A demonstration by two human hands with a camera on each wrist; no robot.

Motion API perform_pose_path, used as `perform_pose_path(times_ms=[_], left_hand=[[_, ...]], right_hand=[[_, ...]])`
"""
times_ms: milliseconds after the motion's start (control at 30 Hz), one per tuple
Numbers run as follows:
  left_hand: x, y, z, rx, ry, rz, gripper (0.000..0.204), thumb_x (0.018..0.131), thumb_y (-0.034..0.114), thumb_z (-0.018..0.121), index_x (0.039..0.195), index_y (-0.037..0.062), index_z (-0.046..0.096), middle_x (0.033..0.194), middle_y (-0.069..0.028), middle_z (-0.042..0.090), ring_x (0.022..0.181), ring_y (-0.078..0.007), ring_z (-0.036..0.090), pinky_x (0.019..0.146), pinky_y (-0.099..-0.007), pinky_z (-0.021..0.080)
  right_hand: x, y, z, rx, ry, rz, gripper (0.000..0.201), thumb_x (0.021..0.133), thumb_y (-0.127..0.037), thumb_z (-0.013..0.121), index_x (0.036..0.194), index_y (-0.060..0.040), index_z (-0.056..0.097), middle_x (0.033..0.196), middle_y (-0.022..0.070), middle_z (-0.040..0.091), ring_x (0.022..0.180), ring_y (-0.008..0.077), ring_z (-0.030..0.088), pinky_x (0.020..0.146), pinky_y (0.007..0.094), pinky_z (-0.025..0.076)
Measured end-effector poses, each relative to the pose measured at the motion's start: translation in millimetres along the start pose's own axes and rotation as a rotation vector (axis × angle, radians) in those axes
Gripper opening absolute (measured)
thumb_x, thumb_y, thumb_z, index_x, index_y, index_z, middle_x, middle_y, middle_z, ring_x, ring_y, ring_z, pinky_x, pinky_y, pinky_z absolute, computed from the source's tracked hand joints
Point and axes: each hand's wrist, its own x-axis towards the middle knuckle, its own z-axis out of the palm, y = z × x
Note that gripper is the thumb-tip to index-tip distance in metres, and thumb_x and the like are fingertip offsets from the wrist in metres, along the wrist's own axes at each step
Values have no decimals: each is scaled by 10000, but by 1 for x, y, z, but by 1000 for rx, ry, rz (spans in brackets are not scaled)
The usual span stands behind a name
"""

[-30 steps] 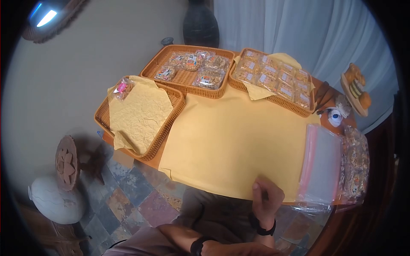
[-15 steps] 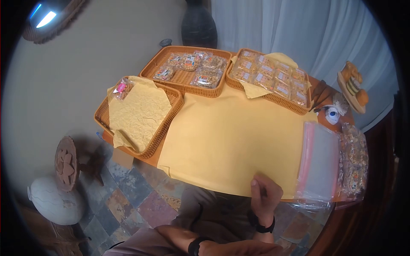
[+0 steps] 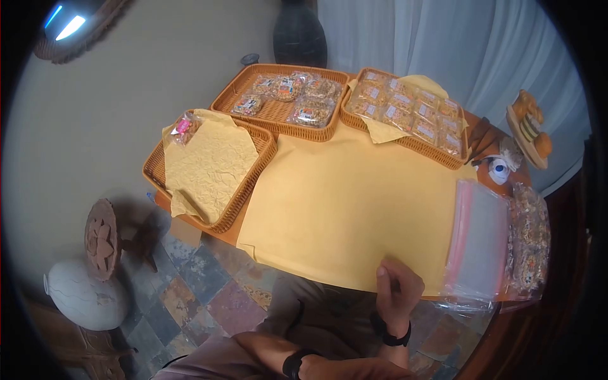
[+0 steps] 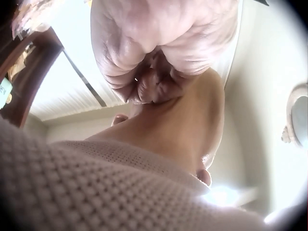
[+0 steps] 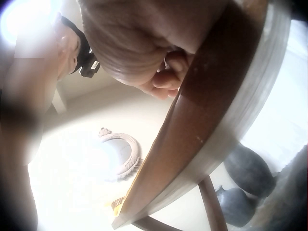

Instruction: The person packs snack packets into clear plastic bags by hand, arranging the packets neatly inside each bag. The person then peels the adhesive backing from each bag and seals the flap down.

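Note:
My right hand (image 3: pixel 400 284) is loosely curled at the front edge of the table, over the yellow paper sheet (image 3: pixel 342 202). In the right wrist view that right hand (image 5: pixel 139 38) has its fingers bent beside the wooden table edge (image 5: pixel 207 82), with nothing visible in them. The left forearm (image 3: pixel 266 348) lies across my lap at the bottom. In the left wrist view my left hand (image 4: pixel 163 33) is close, fingers folded loosely inward, no object showing. Nearest the right hand are clear plastic bags with a pink strip (image 3: pixel 478 237) and packed snacks (image 3: pixel 529 240).
Three wicker baskets line the back and left: one paper-lined (image 3: pixel 244 199) with a single pink-labelled packet (image 3: pixel 185 128), one (image 3: pixel 221 95) with several snack packets (image 3: pixel 313 113), one (image 3: pixel 437 158) with rows of packets (image 3: pixel 399 114). A white roll (image 3: pixel 498 170) sits right.
The head view shifts slightly. Both hands stay in about the same place, and the baskets and packets have not moved.

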Motion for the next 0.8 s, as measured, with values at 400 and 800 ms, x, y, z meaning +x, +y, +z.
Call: perform_pose_path(times_ms=[400, 800], left_hand=[[-9, -1, -4, -33, -15, 32, 193, 910, 79, 703, 962, 89, 518, 813, 10, 537, 724, -117, 524, 696, -292, 434], [-5, -7, -12, -45, 12, 76, 196, 907, 82, 701, 960, 92, 512, 810, 17, 530, 726, -115, 521, 699, -295, 427]], right_hand=[[1, 2, 0, -31, 4, -29, 72, 866, -37, 751, 925, -52, 714, 616, 60, 576, 502, 204, 541, 479, 326, 406], [0, 1, -5, -55, -58, 4, 86, 874, -15, 729, 951, -37, 700, 664, 82, 638, 550, 189, 588, 548, 300, 444]])
